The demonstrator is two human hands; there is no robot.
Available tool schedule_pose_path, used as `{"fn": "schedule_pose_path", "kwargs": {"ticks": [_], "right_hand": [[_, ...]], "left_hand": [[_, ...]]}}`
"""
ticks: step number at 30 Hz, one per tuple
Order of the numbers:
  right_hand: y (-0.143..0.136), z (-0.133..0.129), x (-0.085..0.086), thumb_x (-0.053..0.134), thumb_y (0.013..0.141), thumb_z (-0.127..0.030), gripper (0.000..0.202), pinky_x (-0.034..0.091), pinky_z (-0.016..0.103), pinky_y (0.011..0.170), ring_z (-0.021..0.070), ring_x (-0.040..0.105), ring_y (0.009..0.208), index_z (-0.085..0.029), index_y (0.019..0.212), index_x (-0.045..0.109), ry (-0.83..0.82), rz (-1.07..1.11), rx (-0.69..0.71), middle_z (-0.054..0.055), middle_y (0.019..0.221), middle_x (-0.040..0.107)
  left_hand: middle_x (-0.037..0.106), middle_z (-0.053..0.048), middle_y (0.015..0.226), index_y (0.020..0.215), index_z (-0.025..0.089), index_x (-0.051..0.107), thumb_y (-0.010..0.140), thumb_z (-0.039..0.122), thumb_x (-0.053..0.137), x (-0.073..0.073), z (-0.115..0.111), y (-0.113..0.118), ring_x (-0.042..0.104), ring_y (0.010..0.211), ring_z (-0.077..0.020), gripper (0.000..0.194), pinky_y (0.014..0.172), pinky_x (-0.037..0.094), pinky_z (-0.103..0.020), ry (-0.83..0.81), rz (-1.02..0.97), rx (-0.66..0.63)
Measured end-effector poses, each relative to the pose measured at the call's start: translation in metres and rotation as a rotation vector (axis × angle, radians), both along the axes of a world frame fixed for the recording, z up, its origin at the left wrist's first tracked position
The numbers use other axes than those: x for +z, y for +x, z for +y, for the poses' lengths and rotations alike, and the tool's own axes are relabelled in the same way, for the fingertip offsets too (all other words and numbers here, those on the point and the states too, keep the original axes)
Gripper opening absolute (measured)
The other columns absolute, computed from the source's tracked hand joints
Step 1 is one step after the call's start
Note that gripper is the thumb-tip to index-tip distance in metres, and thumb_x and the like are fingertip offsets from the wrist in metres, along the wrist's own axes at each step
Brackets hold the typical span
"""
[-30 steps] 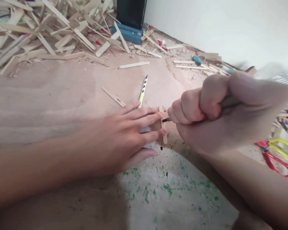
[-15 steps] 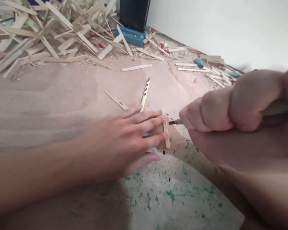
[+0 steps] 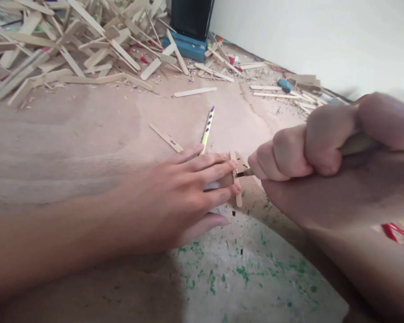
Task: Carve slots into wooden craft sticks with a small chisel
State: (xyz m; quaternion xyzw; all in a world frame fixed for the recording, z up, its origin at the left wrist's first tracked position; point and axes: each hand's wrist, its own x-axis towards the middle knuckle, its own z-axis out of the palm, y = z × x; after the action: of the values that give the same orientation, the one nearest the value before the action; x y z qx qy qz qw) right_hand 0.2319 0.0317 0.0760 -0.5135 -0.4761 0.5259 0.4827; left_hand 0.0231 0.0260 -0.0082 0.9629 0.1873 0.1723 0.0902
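My left hand point(image 3: 178, 193) lies flat on the tabletop, fingers stretched and spread. Its fingertips press a wooden craft stick point(image 3: 239, 199) against the surface. From the right, my right hand point(image 3: 299, 157) is closed in a fist around a slim tool, a small chisel point(image 3: 241, 174) by its dark flat tip; most of its handle is hidden in the fist. The tip meets the stick's right side, between the pressing fingers. Beyond the left hand lie a yellow pencil point(image 3: 207, 125) with purple dots and another craft stick point(image 3: 160, 133) with a slot cut in it.
A large heap of craft sticks point(image 3: 97, 40) covers the back left. Behind stands a dark upright object on a blue base point(image 3: 188, 47). More sticks and a blue lump point(image 3: 284, 85) lie along the white wall point(image 3: 306, 36). Green paint flecks mark the table point(image 3: 215, 287).
My right fist has shifted slightly left, bringing the chisel tip against the stick. My left hand keeps its hold-down pose. The whole view has shifted a little.
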Motion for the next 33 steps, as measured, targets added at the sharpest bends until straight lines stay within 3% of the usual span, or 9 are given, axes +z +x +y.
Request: {"fn": "schedule_pose_path", "kwargs": {"ticks": [6, 12, 17, 20, 25, 29, 33], "right_hand": [[0.001, 0.001, 0.003, 0.062, 0.088, -0.005, 0.073, 0.028, 0.028, 0.043, 0.0060, 0.021, 0.038, -0.011, 0.055, -0.003, -0.022, 0.024, 0.005, -0.002, 0.048, 0.009], [-0.002, 0.000, 0.004, 0.082, 0.082, -0.024, 0.097, 0.023, 0.037, 0.044, 0.0092, 0.013, 0.043, -0.017, 0.080, -0.015, -0.004, 0.064, 0.036, -0.001, 0.059, -0.005], [-0.005, 0.002, 0.002, 0.086, 0.088, -0.034, 0.100, 0.012, 0.035, 0.043, 0.0088, 0.001, 0.046, -0.012, 0.062, -0.008, 0.127, 0.052, 0.068, -0.001, 0.060, -0.009], [-0.006, 0.002, -0.003, 0.084, 0.092, -0.039, 0.096, 0.012, 0.036, 0.045, 0.0097, 0.005, 0.044, -0.013, 0.053, 0.000, 0.153, 0.056, 0.069, -0.001, 0.055, -0.003], [-0.005, 0.001, -0.016, 0.069, 0.093, -0.023, 0.074, 0.009, 0.028, 0.043, 0.0060, 0.001, 0.044, -0.018, 0.055, 0.006, 0.218, 0.192, -0.003, -0.006, 0.053, -0.005], [0.000, 0.000, -0.018, 0.053, 0.100, -0.018, 0.057, 0.019, 0.024, 0.045, 0.0065, 0.009, 0.044, -0.018, 0.054, 0.019, 0.219, 0.206, 0.166, -0.006, 0.051, 0.006], [0.003, -0.001, -0.009, 0.043, 0.104, -0.009, 0.059, 0.023, 0.028, 0.047, 0.0086, 0.011, 0.045, -0.016, 0.054, 0.012, 0.150, 0.081, 0.218, -0.004, 0.051, 0.006]], "left_hand": [[0.066, -0.017, 0.170, 0.155, 0.019, 0.074, 0.125, 0.046, 0.040, 0.001, 0.000, 0.001, 0.065, 0.157, -0.0398, 0.053, 0.133, 0.053, -0.065, -0.020, 0.000, -0.002], [0.065, -0.016, 0.171, 0.157, 0.020, 0.072, 0.125, 0.047, 0.040, 0.000, 0.000, 0.000, 0.064, 0.158, -0.0398, 0.052, 0.135, 0.051, -0.065, -0.019, 0.005, 0.008], [0.066, -0.017, 0.169, 0.155, 0.018, 0.072, 0.125, 0.045, 0.041, 0.000, 0.000, 0.001, 0.061, 0.161, -0.0392, 0.051, 0.135, 0.050, -0.064, -0.024, 0.002, 0.004], [0.067, -0.017, 0.168, 0.154, 0.020, 0.073, 0.125, 0.047, 0.042, 0.001, 0.000, 0.002, 0.062, 0.159, -0.0391, 0.051, 0.135, 0.050, -0.064, -0.022, 0.015, 0.006], [0.067, -0.020, 0.167, 0.156, 0.018, 0.073, 0.123, 0.047, 0.048, 0.002, 0.000, 0.001, 0.066, 0.154, -0.0414, 0.050, 0.131, 0.052, -0.065, -0.003, 0.020, -0.005], [0.068, -0.019, 0.165, 0.152, 0.018, 0.074, 0.123, 0.046, 0.050, 0.001, 0.000, 0.001, 0.065, 0.155, -0.0390, 0.047, 0.131, 0.054, -0.062, -0.009, -0.003, -0.008], [0.068, -0.018, 0.167, 0.152, 0.019, 0.074, 0.122, 0.047, 0.053, 0.000, 0.000, 0.001, 0.063, 0.158, -0.0395, 0.047, 0.133, 0.052, -0.063, -0.021, -0.003, -0.009]]}}
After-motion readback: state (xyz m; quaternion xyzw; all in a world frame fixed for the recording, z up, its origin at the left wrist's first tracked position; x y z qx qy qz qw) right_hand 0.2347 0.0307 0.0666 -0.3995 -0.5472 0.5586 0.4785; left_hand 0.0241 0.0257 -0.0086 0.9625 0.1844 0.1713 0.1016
